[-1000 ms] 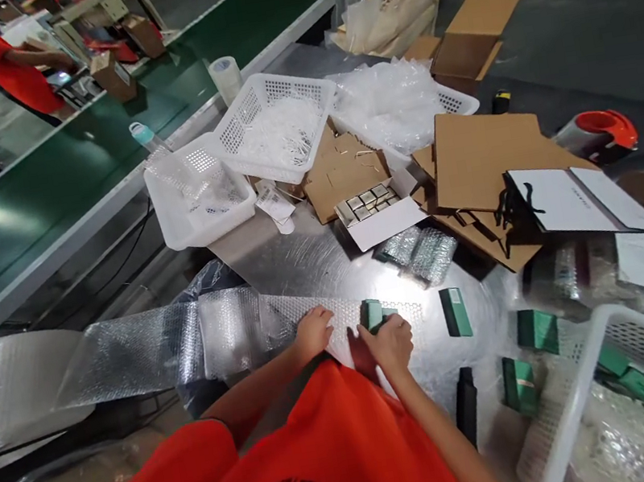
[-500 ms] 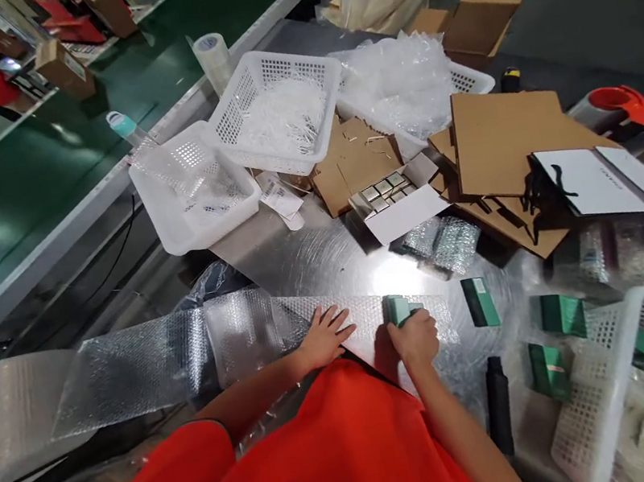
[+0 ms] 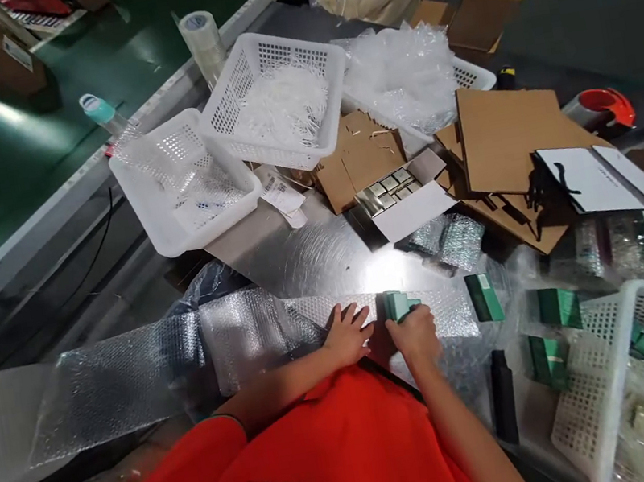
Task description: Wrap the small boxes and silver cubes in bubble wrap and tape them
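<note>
The left hand (image 3: 347, 335) has opened out since a moment ago, its fingers now spread wide and pressed flat on a long clear strip of bubble wrap (image 3: 245, 339); the right hand (image 3: 414, 338) stays curled closed, gripping a small dark-green carton (image 3: 396, 305) whose top shows above the knuckles; the carton sits on the wrap, just beside the left fingertips (the hand hides most of it, so its lower end cannot be seen).

The wrap lies across a brushed stainless-steel table (image 3: 294, 258), lit by a bright patch of glare; just beyond the right hand stands a second green carton (image 3: 485, 297); a matte black bottle (image 3: 503, 395) stands nearer the person's orange shirt (image 3: 307, 455); a white perforated plastic basket (image 3: 594, 393) to the right holds more green cartons.

Farther up the table are a white plastic tray (image 3: 158, 210), a white mesh basket (image 3: 290, 42) of shredded white filler, and an open white carton (image 3: 412, 210) of small silver blocks; flat brown cardboard sheets (image 3: 510, 138) lie beside it, with a red-capped tape dispenser (image 3: 598, 108) past them; a clear tape roll (image 3: 201, 40) stands by the table's far edge; beyond that runs a green conveyor belt (image 3: 20, 150) with brown boxes on it.
</note>
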A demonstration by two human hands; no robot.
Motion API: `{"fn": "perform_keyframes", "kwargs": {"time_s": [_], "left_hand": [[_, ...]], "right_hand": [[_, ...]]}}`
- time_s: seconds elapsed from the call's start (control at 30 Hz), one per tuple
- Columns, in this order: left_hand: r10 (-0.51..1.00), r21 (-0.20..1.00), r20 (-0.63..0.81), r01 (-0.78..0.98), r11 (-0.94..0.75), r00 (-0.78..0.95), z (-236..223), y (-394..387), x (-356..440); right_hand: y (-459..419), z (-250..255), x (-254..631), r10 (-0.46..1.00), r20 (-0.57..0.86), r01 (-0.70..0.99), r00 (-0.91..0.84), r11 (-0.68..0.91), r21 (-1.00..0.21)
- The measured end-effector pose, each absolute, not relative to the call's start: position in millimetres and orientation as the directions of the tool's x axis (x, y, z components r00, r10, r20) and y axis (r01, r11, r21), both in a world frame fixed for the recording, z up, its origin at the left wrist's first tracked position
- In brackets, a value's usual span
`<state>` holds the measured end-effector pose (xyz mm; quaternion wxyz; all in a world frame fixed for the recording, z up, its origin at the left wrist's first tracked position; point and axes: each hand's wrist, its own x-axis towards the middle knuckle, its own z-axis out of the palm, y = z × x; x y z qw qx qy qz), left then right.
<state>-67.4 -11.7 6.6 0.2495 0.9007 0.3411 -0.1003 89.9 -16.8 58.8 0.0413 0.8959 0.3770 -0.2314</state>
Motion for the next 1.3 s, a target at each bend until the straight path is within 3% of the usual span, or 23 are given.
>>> {"fn": "perform_keyframes", "kwargs": {"time_s": [0.8,0.9,1.0,1.1,1.2,1.3], "left_hand": [[0.548,0.397,-0.339,0.644,-0.654,0.765,1.9,-10.3,-74.2],[0.541,0.402,-0.356,0.647,-0.648,0.762,3.0,-10.1,-74.5],[0.547,0.417,-0.368,0.659,-0.626,0.752,6.1,-8.9,-74.3],[0.593,0.465,-0.369,0.695,-0.549,0.715,13.3,-6.1,-71.0],[0.701,0.538,-0.358,0.75,-0.385,0.617,21.8,-3.1,-59.3],[0.804,0.633,-0.427,0.772,-0.06,0.413,24.9,-2.0,-36.7]], "right_hand": [[-21.8,44.1,77.7,0.72,-0.41,0.771,0.56,-0.634,-0.061],[-21.5,41.0,79.3,0.715,-0.425,0.75,0.555,-0.651,-0.115],[-24.6,36.1,100.8,0.694,-0.456,0.627,0.558,-0.712,-0.317],[-34.6,33.4,147.0,0.644,-0.423,0.488,0.637,-0.762,-0.426],[-46.2,34.8,197.0,0.613,-0.342,0.533,0.712,-0.79,-0.303],[-51.6,34.7,225.9,0.598,-0.338,0.556,0.727,-0.801,-0.222]]}}
